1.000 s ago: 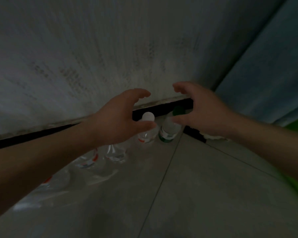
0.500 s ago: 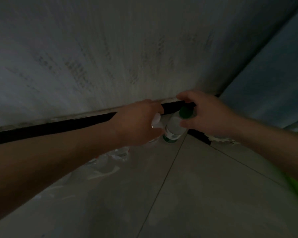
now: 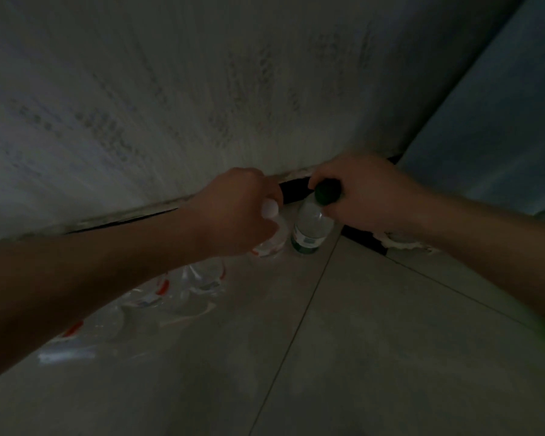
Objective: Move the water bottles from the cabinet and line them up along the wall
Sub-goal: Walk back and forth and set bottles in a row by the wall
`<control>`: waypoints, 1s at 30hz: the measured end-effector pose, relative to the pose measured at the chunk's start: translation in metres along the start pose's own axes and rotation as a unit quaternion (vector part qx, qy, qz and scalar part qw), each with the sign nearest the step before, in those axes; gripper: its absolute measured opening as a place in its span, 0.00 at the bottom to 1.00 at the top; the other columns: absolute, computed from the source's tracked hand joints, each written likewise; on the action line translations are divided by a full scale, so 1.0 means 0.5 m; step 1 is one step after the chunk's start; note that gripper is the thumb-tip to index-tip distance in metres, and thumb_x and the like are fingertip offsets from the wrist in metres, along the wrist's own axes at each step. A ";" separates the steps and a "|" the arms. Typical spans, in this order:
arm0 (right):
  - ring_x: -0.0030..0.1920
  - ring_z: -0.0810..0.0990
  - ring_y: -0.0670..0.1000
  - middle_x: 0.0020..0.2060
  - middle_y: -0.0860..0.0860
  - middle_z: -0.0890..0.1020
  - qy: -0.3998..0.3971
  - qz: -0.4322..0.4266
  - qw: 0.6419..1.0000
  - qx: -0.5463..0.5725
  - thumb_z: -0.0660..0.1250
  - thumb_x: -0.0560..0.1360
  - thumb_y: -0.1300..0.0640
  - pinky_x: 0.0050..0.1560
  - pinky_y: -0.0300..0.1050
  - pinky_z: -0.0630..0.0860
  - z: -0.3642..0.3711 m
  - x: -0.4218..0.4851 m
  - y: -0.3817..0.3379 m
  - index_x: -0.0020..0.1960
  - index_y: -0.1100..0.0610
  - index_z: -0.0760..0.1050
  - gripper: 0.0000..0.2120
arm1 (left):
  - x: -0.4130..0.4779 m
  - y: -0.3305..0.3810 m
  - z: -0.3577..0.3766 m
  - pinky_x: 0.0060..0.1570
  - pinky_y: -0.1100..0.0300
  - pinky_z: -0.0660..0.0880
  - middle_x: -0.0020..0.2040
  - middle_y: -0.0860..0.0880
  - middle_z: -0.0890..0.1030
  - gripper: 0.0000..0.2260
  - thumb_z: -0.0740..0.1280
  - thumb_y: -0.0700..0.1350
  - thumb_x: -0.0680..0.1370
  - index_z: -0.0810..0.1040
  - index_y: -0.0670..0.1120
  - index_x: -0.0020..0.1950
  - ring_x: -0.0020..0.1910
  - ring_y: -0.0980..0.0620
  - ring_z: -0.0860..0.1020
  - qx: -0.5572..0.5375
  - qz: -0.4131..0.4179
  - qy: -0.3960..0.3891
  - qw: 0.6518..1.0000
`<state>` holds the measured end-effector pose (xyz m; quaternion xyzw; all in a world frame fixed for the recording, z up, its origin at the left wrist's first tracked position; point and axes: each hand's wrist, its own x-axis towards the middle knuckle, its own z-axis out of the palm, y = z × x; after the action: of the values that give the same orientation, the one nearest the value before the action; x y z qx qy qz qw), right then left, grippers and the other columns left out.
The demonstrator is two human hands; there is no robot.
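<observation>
You're down in the corner: the wall (image 3: 170, 105) fills the top of the view and the tiled floor (image 3: 375, 341) lies below it. Along the wall's foot runs your row of clear bottles (image 3: 177, 284), passing under your left forearm. I count at least three with red on their labels, though blur and the arm hide the exact number. Add the two at the corner end and that's five or more. Both hands are busy: your left hand (image 3: 233, 212) is curled round the neck of the white-capped bottle (image 3: 271, 247), and your right hand (image 3: 368, 196) wraps the top of the green-capped bottle (image 3: 310, 225) just beside it. Both bottles look to be standing upright on the floor by the black skirting (image 3: 296, 191). This reads as the placing step. Next, square them to the line and let go gently so no neighbours tip.
</observation>
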<state>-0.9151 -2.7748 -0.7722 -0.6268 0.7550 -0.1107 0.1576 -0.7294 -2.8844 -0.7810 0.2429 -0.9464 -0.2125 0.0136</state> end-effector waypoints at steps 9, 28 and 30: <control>0.44 0.77 0.48 0.45 0.50 0.82 -0.005 0.031 0.999 -0.021 0.75 0.67 0.49 0.41 0.41 0.74 -0.029 0.049 0.007 0.51 0.54 0.81 0.15 | 0.039 0.018 -0.054 0.39 0.72 0.68 0.47 0.54 0.80 0.14 0.72 0.39 0.69 0.83 0.50 0.53 0.45 0.58 0.76 -0.008 -0.013 -0.054 0.998; 0.41 0.76 0.50 0.43 0.54 0.81 0.002 0.016 0.998 -0.058 0.73 0.69 0.48 0.36 0.41 0.67 -0.011 0.057 0.014 0.50 0.59 0.78 0.17 | 0.062 0.005 -0.031 0.55 0.52 0.76 0.57 0.52 0.81 0.21 0.74 0.44 0.68 0.79 0.53 0.61 0.54 0.52 0.78 -0.009 -0.013 -0.037 0.999; 0.43 0.76 0.50 0.45 0.54 0.80 0.005 0.010 0.998 -0.057 0.73 0.69 0.47 0.37 0.42 0.70 -0.011 0.053 0.016 0.52 0.59 0.77 0.19 | 0.057 0.004 -0.029 0.53 0.50 0.77 0.55 0.51 0.81 0.22 0.73 0.51 0.67 0.77 0.54 0.61 0.54 0.50 0.79 0.013 -0.019 -0.024 0.999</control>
<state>-0.9290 -2.7994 -0.7725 -0.6262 0.7673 -0.0691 0.1195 -0.7537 -2.9018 -0.7693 0.2556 -0.9443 -0.2066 -0.0162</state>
